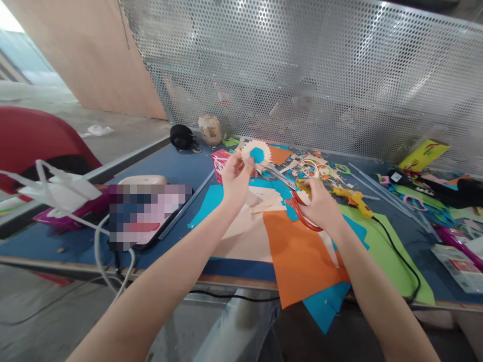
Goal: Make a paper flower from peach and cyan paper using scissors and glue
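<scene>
Between the fingers of my left hand [237, 173] is a cream paper ring [265, 149] with a jagged outer edge; blue shows in its middle. My right hand [320, 201] is wrapped round the red handles of a pair of scissors [302, 213]. The metal blades point left and end close to the ring's lower right edge. Under my hands lie cream paper [245, 236], an orange sheet [298, 251] that hangs over the table's front edge, and blue sheets [326, 304]. A green sheet [396, 241] lies to the right.
A yellow glue gun [354, 201] with a black cable lies right of my right hand. Paper scraps [320, 168] are heaped behind. A pink box [220, 163], a tablet [151, 213], a tissue pack [68, 193] and a black roll [181, 137] are on the left. Perforated metal [283, 65] stands behind.
</scene>
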Available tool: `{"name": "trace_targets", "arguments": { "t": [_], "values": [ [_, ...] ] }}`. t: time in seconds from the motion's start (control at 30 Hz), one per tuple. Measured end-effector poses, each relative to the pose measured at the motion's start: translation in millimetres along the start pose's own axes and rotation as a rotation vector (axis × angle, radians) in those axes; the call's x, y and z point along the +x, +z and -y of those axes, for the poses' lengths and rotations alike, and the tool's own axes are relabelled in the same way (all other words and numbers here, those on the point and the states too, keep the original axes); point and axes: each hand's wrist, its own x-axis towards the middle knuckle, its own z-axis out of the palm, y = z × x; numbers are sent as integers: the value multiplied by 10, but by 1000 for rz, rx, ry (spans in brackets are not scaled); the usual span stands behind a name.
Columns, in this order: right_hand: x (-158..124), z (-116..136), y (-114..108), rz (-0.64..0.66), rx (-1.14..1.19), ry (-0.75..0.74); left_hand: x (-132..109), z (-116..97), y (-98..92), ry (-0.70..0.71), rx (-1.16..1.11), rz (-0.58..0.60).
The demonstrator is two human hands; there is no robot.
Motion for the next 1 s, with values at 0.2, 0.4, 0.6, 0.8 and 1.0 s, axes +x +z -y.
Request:
{"name": "trace_targets", "arguments": {
  "t": [0.2, 0.4, 0.6, 0.8, 1.0],
  "values": [
    [6, -15, -1, 2, 29, -2, 36, 6, -41, 20, -17, -41],
    [7, -14, 16, 10, 16, -18, 28, 24, -27, 77, 35, 4],
    [11, -38, 41, -17, 6, -34, 41, 36, -33, 84, 44, -2],
    [12, -39, 48, -14, 10, -29, 37, 16, -32, 151, 71, 14],
    [22, -41, 58, 0, 43, -29, 29, 8, -35, 161, 91, 21]
  ]
}}
